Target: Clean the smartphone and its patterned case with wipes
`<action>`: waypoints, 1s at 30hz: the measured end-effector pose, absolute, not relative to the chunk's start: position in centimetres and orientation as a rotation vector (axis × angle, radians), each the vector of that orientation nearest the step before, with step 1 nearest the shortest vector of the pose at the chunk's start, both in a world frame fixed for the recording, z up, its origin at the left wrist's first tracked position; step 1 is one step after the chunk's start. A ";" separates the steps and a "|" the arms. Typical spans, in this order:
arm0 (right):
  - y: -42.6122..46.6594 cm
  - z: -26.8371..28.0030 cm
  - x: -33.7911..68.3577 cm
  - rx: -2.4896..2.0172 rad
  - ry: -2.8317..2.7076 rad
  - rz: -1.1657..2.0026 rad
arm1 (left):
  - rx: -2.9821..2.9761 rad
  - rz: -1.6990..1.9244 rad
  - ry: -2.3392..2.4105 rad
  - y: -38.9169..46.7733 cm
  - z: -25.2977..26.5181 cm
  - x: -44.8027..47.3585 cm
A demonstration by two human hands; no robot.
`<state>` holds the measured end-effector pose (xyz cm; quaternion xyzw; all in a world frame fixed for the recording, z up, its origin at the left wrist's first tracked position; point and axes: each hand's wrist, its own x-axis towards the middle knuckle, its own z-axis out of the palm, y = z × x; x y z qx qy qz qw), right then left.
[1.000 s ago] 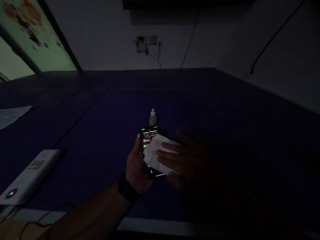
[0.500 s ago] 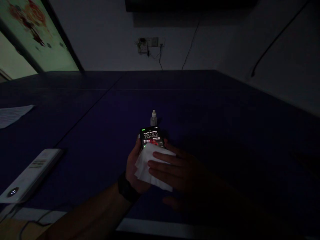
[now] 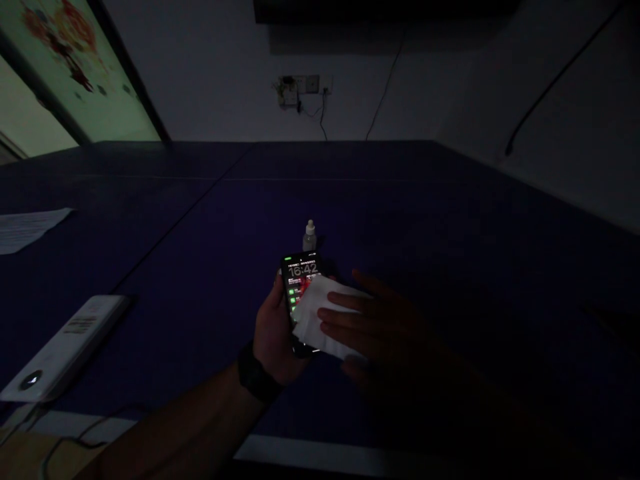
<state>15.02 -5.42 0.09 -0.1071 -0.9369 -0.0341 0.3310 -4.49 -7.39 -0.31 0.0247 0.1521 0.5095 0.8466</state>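
In the head view my left hand, with a dark band on the wrist, is wrapped round a smartphone. The phone's screen is lit, faces up and reads 16:42. My right hand holds a folded white tissue under its fingers, against the right and lower part of the screen. Its fingers are stretched fairly straight, and its thumb lies low beside the tissue in deep shadow. Just beyond the phone's top edge stands a small clear bottle with a white cap.
A long white device with a label and a round button lies at left on the dark blue table, cables near it. Farther back is a paper sheet. Wall sockets are behind the table. The room is dim.
My right hand has slid the tissue to the right and slightly up, uncovering more of the screen's left side and lower edge. The left hand still holds the phone.
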 end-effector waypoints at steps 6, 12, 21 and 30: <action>-5.8 0.2 14.6 -0.246 -2.590 -0.034 | -0.034 0.924 0.196 -7.5 -0.8 -4.9; -5.4 0.6 15.1 -0.215 -2.478 -0.070 | 0.042 1.011 0.287 -7.3 -0.6 -4.8; -5.5 0.3 15.0 -0.344 -2.419 -0.142 | 0.055 1.088 0.345 -7.4 -0.7 -4.8; -5.6 0.2 14.8 -0.348 -2.492 -0.101 | 0.033 1.088 0.316 -7.5 -0.8 -4.8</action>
